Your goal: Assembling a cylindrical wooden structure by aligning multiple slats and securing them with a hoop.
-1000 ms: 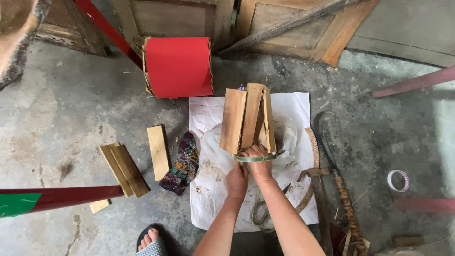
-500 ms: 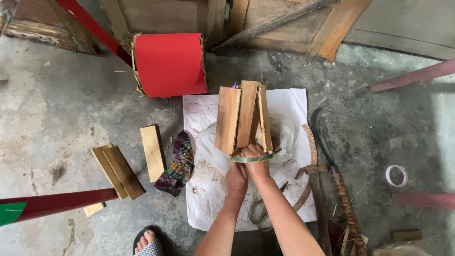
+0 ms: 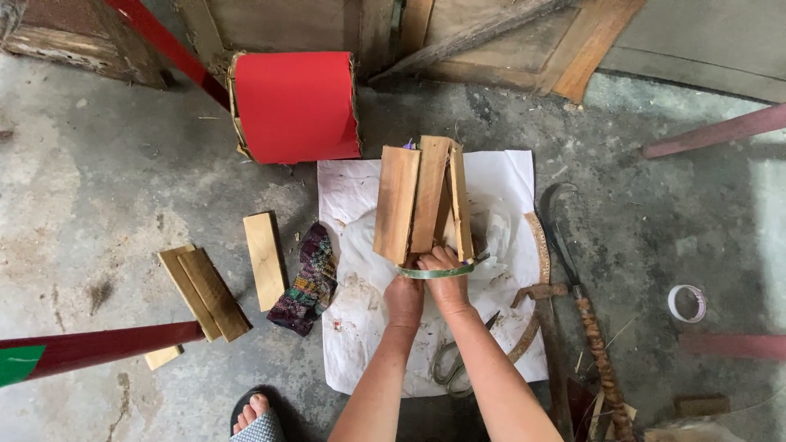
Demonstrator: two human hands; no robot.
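My left hand (image 3: 404,296) and my right hand (image 3: 444,281) meet at the near end of a cluster of three wooden slats (image 3: 422,200) standing up from a white sheet (image 3: 352,327) on the concrete floor. A thin green band (image 3: 436,271) loops around the slats' near end, and both hands press on it and the wood. The slats fan apart toward the far end. The fingers are curled around the band, partly hidden by the hands' backs.
Loose wooden slats (image 3: 266,259) (image 3: 205,293) and a dark patterned cloth (image 3: 305,280) lie left of the sheet. A red box (image 3: 296,105) stands behind. A sickle (image 3: 573,278), hammer (image 3: 544,311), scissors (image 3: 455,360) and tape roll (image 3: 686,303) lie right. A red bar (image 3: 106,348) crosses lower left.
The view has shifted slightly; the hands stay on the band and slats, with barely any change in the bundle's pose.
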